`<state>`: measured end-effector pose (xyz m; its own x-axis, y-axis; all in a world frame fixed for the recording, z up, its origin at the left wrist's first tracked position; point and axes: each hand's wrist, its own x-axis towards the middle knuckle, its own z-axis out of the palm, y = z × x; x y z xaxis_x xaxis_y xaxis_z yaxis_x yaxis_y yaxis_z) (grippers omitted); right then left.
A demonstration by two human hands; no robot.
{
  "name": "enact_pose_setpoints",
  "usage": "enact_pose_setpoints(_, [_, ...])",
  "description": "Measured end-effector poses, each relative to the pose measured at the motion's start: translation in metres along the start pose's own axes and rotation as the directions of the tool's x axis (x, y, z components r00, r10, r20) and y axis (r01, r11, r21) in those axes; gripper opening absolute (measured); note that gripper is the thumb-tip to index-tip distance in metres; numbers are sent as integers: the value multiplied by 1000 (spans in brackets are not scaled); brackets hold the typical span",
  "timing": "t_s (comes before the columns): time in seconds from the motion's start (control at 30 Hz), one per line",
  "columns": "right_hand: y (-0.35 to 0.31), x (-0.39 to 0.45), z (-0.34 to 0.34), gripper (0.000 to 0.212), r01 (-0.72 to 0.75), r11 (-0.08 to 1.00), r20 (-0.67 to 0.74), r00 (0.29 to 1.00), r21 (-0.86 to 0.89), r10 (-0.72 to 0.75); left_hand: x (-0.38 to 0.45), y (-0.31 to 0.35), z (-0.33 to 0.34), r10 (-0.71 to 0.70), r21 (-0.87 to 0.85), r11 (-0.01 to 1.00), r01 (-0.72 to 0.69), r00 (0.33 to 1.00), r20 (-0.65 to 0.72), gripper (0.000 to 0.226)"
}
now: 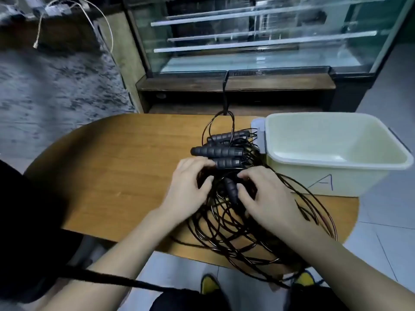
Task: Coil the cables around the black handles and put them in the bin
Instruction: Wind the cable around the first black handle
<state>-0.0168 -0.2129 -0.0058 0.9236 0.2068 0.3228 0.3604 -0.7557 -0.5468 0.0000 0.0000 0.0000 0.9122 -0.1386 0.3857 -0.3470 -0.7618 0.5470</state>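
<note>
A tangle of thin black cables (226,227) lies on the wooden table (116,176), with loops hanging over its near edge. Several ribbed black handles (216,151) are piled at the far side of the tangle. One more black handle (231,189) lies between my hands, pointing toward me. My left hand (188,187) rests on the pile with its fingers spread, touching the nearest stacked handle. My right hand (267,198) lies over the cables with thumb and fingers touching that single handle. The cream bin (336,176), marked with an A, stands empty at the right.
A glass display case (247,37) with a dark wooden base stands behind the table. One cable loop (221,117) reaches over the table's far edge. My yellow-toed shoes (208,285) show on the tiled floor below. A grey rug (56,86) lies at the left.
</note>
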Motion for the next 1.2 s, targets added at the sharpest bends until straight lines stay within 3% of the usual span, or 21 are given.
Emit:
enact_pose_setpoints(0.13, [3, 24, 16, 29, 71, 984, -80, 993, -165, -85, 35, -3, -4, 103, 115, 986, -117, 988, 118, 49])
enact_pose_setpoints(0.3, [11, 36, 18, 21, 48, 981, -136, 988, -186, -74, 70, -13, -1, 46, 250, 952, -175, 892, 450, 83])
enact_pose_setpoints(0.53, [17, 28, 17, 22, 51, 988, -118, 991, -147, -69, 101, -19, 6, -26, 347, 909, -229, 801, 598, 89])
enact_pose_setpoints(0.63, [17, 26, 15, 22, 46, 993, -103, 993, -112, -58, 102, -13, 5, -17, 388, 879, -276, 796, 605, 86])
enact_pose_setpoints(0.77, [14, 20, 5, 25, 20, 996, -106, 994, -91, -30, 102, -1, -3, 66, 461, 816, -349, 848, 526, 61])
enact_pose_setpoints(0.87, [12, 17, -3, 30, -32, 999, -89, 996, 0, 32, 105, 9, -15, 69, 518, 781, -349, 872, 485, 55])
enact_pose_setpoints(0.93, [8, 20, -8, 36, -113, 983, -70, 990, 148, 124, 106, 16, -21, 66, 547, 751, -371, 866, 496, 61])
enact_pose_setpoints(1.0, [3, 27, -12, 40, -180, 941, -59, 977, 287, 204, 107, 21, -26, 36, 548, 737, -397, 831, 554, 80])
enact_pose_setpoints(1.07, [-2, 33, -17, 42, -189, 925, -76, 971, 331, 226, 110, 28, -35, -3, 556, 725, -407, 804, 594, 96])
enact_pose_setpoints(1.13, [-5, 35, -24, 44, -172, 935, -82, 975, 309, 206, 111, 35, -45, -13, 589, 709, -386, 829, 559, 98])
enact_pose_setpoints(1.2, [-7, 35, -31, 49, -142, 942, -93, 980, 304, 178, 112, 44, -56, 19, 608, 712, -350, 876, 482, 86])
